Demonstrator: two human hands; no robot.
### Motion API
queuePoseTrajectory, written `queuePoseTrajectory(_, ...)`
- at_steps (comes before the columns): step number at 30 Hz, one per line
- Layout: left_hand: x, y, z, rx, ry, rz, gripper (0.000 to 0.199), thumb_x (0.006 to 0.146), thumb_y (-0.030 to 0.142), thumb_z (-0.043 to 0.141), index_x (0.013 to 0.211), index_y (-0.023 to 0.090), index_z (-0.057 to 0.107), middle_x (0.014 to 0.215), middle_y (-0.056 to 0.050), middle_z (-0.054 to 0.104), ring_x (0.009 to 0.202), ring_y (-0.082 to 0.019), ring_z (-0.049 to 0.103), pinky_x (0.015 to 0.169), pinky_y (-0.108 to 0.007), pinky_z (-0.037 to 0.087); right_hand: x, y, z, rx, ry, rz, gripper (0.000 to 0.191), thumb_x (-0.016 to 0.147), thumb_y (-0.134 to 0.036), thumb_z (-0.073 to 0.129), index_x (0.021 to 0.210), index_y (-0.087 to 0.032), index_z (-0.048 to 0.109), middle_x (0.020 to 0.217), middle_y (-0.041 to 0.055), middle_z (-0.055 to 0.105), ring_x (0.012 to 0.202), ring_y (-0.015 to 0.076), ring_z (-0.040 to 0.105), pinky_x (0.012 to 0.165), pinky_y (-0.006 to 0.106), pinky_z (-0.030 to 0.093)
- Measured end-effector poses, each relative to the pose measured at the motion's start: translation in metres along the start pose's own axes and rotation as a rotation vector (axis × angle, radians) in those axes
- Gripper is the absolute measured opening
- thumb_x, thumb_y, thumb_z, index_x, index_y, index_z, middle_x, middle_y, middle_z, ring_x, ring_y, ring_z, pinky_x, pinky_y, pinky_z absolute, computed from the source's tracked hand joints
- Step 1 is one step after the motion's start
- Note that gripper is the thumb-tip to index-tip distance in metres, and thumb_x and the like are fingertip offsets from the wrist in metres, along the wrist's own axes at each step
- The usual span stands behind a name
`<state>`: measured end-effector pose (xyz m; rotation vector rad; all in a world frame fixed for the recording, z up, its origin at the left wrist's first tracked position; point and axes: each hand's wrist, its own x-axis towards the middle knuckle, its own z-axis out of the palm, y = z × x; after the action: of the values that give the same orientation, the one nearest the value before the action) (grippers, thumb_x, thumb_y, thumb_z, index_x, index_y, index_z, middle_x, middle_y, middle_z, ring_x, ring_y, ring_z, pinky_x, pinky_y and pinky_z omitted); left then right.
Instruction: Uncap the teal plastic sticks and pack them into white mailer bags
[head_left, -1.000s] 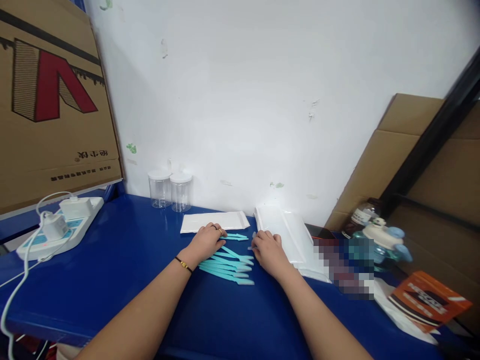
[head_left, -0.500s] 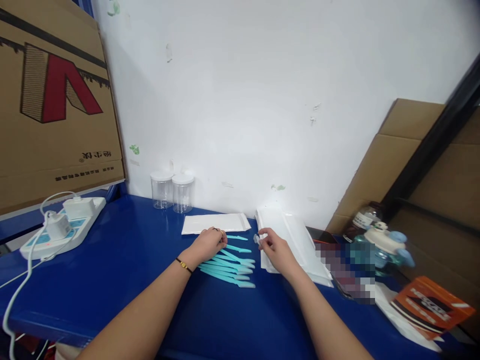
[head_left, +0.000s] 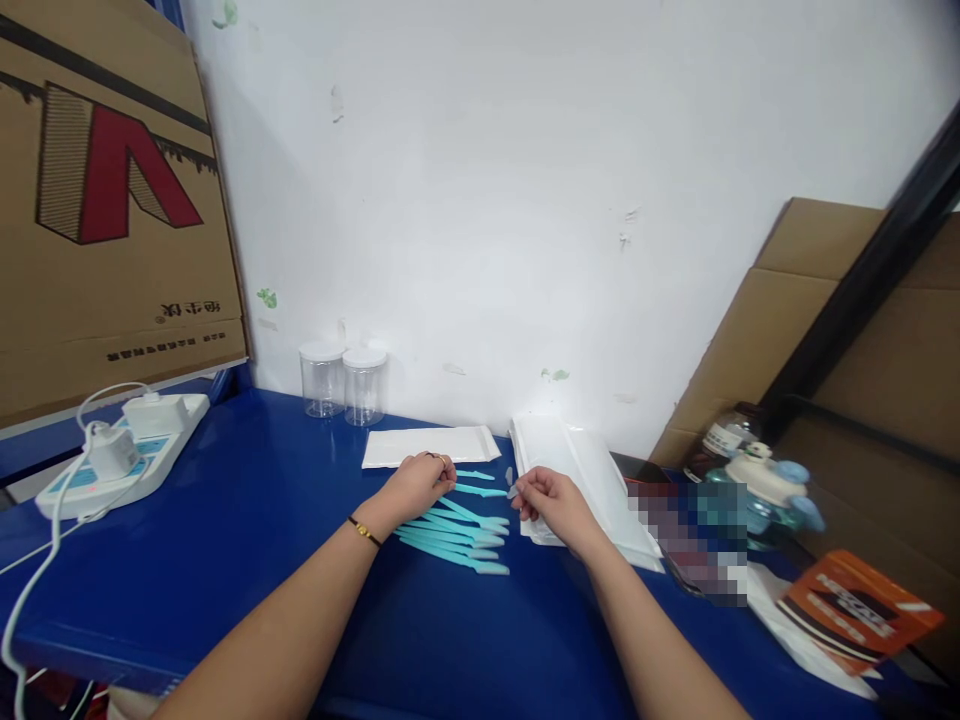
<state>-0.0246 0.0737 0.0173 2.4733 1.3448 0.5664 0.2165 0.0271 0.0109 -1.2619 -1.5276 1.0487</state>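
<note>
Several turquoise razors (head_left: 450, 552) lie fanned side by side on the blue table, most with clear caps over their right ends. My left hand (head_left: 422, 484) is closed on the handle of one turquoise razor (head_left: 480, 491), whose head points right. Beyond it lies another razor (head_left: 477, 475). In a pinch, my right hand (head_left: 546, 497) holds a small clear cap (head_left: 513, 491) at the tip of the held razor. A second clear piece (head_left: 509, 475) shows just above those fingertips. A white packet (head_left: 431, 447) lies behind my left hand.
White plastic bags (head_left: 592, 480) are stacked right of centre. Two clear jars (head_left: 364, 388) stand by the wall. On the left is a power strip (head_left: 124, 455) with cables. At the right are a teal glass pot (head_left: 761, 495), a bottle (head_left: 724, 440) and an orange pouch (head_left: 859, 610).
My right hand has moved slightly down and its fingers have closed in, bringing the clear cap to the razor's tip. The razor in my left hand has tilted up a little.
</note>
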Motion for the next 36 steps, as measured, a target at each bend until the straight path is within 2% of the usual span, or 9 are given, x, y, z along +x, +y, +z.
queuePoseTrajectory(8, -0.002, 0.002, -0.001, -0.105, -0.018, -0.012, 0.015, 0.078, 0.031, 0.048, 0.08, 0.02, 0.06, 0.079, -0.002, 0.062, 0.073, -0.016, 0.056, 0.065, -0.024, 0.04, -0.003, -0.005, 0.01, 0.101, -0.05, 0.03, 0.026, 0.075, -0.041, 0.059, 0.075, -0.016, 0.053, 0.066, 0.0028, 0.066, 0.053, 0.0121, 0.059, 0.053, 0.024, 0.043)
queuePoseTrajectory(14, -0.006, 0.004, 0.0, -0.264, -0.131, -0.028, 0.023, 0.079, 0.037, 0.046, 0.087, 0.019, 0.059, 0.078, -0.001, 0.062, 0.068, -0.015, 0.055, 0.059, -0.022, 0.04, -0.004, 0.001, 0.016, 0.054, -0.165, 0.029, 0.026, 0.078, -0.042, 0.054, 0.079, -0.016, 0.052, 0.072, 0.0045, 0.068, 0.06, 0.0146, 0.062, 0.056, 0.026, 0.045)
queuePoseTrajectory(16, -0.008, 0.005, -0.001, -0.231, -0.173, -0.037, 0.022, 0.078, 0.034, 0.047, 0.085, 0.018, 0.06, 0.077, -0.001, 0.063, 0.069, -0.015, 0.055, 0.06, -0.022, 0.041, -0.004, 0.0, 0.014, -0.135, -0.15, -0.021, 0.025, 0.081, -0.041, 0.049, 0.08, -0.017, 0.055, 0.074, 0.0041, 0.068, 0.062, 0.0156, 0.062, 0.058, 0.027, 0.045)
queuePoseTrajectory(19, -0.008, 0.009, -0.002, -0.143, -0.216, -0.02, 0.02, 0.076, 0.03, 0.048, 0.081, 0.019, 0.063, 0.078, -0.002, 0.064, 0.072, -0.016, 0.056, 0.064, -0.023, 0.041, -0.003, -0.003, 0.009, -0.583, 0.013, -0.198, 0.022, 0.084, -0.031, 0.044, 0.089, -0.019, 0.061, 0.087, 0.0055, 0.068, 0.082, 0.0198, 0.061, 0.073, 0.032, 0.044)
queuePoseTrajectory(22, -0.006, 0.008, -0.001, -0.031, -0.109, 0.038, 0.02, 0.077, 0.033, 0.049, 0.084, 0.021, 0.064, 0.088, -0.003, 0.065, 0.086, -0.019, 0.056, 0.075, -0.026, 0.042, 0.001, -0.002, 0.007, -0.94, 0.138, -0.311, 0.034, 0.083, -0.015, 0.039, 0.108, -0.022, 0.06, 0.113, 0.0059, 0.062, 0.114, 0.0224, 0.047, 0.094, 0.038, 0.033)
queuePoseTrajectory(24, -0.004, 0.005, 0.002, 0.054, 0.001, 0.056, 0.025, 0.081, 0.033, 0.047, 0.097, 0.022, 0.063, 0.102, -0.004, 0.063, 0.099, -0.022, 0.052, 0.084, -0.031, 0.039, 0.004, 0.002, 0.008, -1.088, 0.132, -0.311, 0.042, 0.082, -0.011, 0.037, 0.119, -0.023, 0.055, 0.127, 0.0053, 0.054, 0.127, 0.0228, 0.034, 0.103, 0.042, 0.02)
queuePoseTrajectory(26, -0.002, 0.001, 0.006, 0.135, 0.048, 0.057, 0.03, 0.084, 0.031, 0.044, 0.11, 0.023, 0.058, 0.114, -0.005, 0.059, 0.107, -0.023, 0.047, 0.089, -0.035, 0.037, 0.007, 0.007, 0.01, -1.188, 0.074, -0.3, 0.045, 0.082, -0.011, 0.038, 0.123, -0.021, 0.052, 0.131, 0.0063, 0.051, 0.131, 0.0236, 0.027, 0.106, 0.045, 0.008)
queuePoseTrajectory(30, 0.001, -0.002, 0.012, 0.219, -0.002, 0.052, 0.03, 0.086, 0.029, 0.043, 0.113, 0.025, 0.057, 0.115, -0.004, 0.059, 0.108, -0.024, 0.047, 0.089, -0.037, 0.035, 0.008, 0.011, 0.012, -1.232, -0.011, -0.303, 0.04, 0.082, -0.01, 0.038, 0.115, -0.023, 0.058, 0.118, 0.0069, 0.061, 0.126, 0.0231, 0.037, 0.104, 0.048, -0.001)
queuePoseTrajectory(36, 0.003, -0.003, 0.011, 0.201, -0.003, 0.025, 0.015, 0.08, 0.029, 0.054, 0.09, 0.025, 0.064, 0.093, -0.001, 0.065, 0.091, -0.019, 0.055, 0.08, -0.032, 0.036, 0.006, 0.003, 0.009, -1.176, -0.032, -0.315, 0.033, 0.078, -0.006, 0.046, 0.098, -0.025, 0.065, 0.093, 0.0049, 0.066, 0.096, 0.0193, 0.054, 0.093, 0.041, 0.017)
